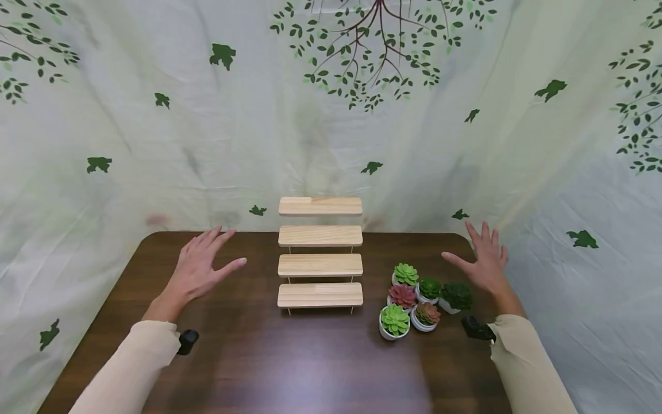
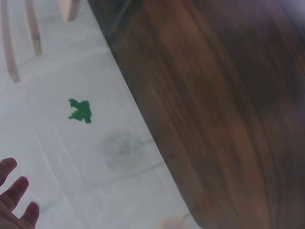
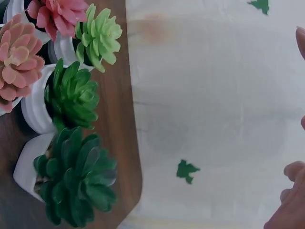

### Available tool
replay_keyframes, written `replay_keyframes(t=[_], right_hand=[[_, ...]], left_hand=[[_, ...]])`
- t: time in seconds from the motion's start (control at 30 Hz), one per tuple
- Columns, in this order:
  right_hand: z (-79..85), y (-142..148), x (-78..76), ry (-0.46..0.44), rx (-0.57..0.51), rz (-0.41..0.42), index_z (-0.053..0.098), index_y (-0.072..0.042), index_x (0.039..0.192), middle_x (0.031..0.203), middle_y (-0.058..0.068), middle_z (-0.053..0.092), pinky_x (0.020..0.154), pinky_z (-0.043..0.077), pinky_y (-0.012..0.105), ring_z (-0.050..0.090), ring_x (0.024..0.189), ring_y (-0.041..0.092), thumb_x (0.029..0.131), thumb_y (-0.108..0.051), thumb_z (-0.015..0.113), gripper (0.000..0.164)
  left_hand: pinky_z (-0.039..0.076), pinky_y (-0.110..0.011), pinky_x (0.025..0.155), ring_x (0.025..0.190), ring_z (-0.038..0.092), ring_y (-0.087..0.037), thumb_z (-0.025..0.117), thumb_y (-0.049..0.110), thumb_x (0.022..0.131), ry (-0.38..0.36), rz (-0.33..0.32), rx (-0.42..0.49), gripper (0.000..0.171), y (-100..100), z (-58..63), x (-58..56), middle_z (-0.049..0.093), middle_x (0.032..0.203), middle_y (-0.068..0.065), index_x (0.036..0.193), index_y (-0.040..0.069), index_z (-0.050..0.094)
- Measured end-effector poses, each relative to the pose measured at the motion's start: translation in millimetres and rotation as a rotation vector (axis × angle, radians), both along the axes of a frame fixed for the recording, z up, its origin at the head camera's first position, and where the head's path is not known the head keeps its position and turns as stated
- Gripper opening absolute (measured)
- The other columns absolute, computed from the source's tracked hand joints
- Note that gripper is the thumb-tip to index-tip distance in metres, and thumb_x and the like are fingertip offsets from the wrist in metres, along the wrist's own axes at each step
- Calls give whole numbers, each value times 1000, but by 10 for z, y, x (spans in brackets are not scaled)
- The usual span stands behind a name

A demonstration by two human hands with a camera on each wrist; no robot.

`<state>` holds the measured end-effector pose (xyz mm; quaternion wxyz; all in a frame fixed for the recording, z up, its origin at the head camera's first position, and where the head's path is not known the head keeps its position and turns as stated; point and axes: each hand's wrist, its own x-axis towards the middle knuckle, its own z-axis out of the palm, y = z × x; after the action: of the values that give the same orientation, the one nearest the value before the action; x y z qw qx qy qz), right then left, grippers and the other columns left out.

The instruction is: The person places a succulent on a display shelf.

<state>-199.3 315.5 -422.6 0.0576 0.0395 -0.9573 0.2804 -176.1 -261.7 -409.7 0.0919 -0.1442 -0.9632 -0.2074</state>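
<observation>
My left hand [image 1: 199,267] hovers over the left side of the brown table, fingers spread, holding nothing. My right hand [image 1: 483,261] is raised at the right, fingers apart, just beyond a cluster of potted succulents. A tiered wooden stand [image 1: 320,265] with several pale shelves stands upright between the hands, its shelves bare. In the cluster are a dark green succulent [image 1: 456,296] nearest the right hand, a light green succulent [image 1: 395,320] at the front, a pink succulent [image 1: 402,295] and a reddish-brown succulent [image 1: 427,313]. The right wrist view shows a green succulent [image 3: 74,95] in a ribbed white pot.
The brown table [image 1: 233,368] has rounded far corners. Behind and beside it hangs a pale cloth [image 1: 320,138] printed with leaves and branches. Another light green succulent [image 1: 405,274] stands at the back of the cluster. Dark wrist cameras sit at both cuffs.
</observation>
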Motion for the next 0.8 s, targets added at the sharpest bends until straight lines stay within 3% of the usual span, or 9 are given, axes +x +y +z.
replay_keyframes(t=[0.3, 0.5, 0.57, 0.67, 0.8], right_hand=[[-164, 154, 24, 1, -155, -5, 4, -20, 156, 158, 19, -14, 101, -9, 76, -20, 141, 42, 90, -48, 61, 92], [-271, 295, 79, -38, -287, -58, 2, -24, 155, 159, 13, -14, 97, -9, 80, -22, 142, 37, 91, -42, 63, 90], [-306, 326, 90, -54, -330, -70, 2, -26, 155, 160, 11, -13, 99, -5, 79, -19, 143, 37, 91, -41, 64, 90], [-378, 377, 108, -57, -417, -75, 5, -28, 155, 161, 9, -9, 105, 0, 75, -12, 145, 37, 91, -35, 66, 89], [-529, 470, 162, -39, -510, -84, 7, -22, 156, 161, 12, -1, 112, 3, 66, -4, 145, 38, 91, -25, 68, 88]], left_hand=[[19, -71, 103, 137, 21, -49, 58, 41, 95, -174, 18, 318, 68, 90, -59, 8, 26, 154, -23, 150, 13, 32], [28, -67, 103, 135, 30, -47, 55, 37, 98, -252, 47, 543, 62, 162, -182, 52, 35, 150, -22, 151, 16, 30], [32, -61, 104, 133, 34, -45, 53, 34, 99, -265, 45, 624, 60, 171, -238, 65, 37, 148, -22, 150, 14, 30], [39, -36, 105, 130, 44, -29, 51, 28, 101, -253, 38, 732, 54, 183, -335, 73, 44, 143, -19, 148, 10, 33], [44, -13, 90, 113, 53, -2, 47, 23, 103, -229, 25, 879, 44, 216, -474, 67, 58, 127, 6, 143, 5, 40]])
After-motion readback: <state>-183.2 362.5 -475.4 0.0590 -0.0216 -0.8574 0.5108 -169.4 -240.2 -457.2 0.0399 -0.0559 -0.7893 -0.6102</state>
